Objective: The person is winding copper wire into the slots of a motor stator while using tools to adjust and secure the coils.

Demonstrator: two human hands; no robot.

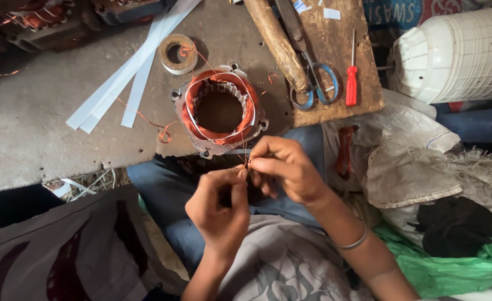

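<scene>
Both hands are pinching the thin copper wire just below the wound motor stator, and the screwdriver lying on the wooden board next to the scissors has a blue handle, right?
Not quite. The screwdriver has a red handle; the blue handles belong to the scissors beside it on the wooden board. The rest holds: the head view shows the left hand and right hand pinching the copper wire below the stator.
</scene>
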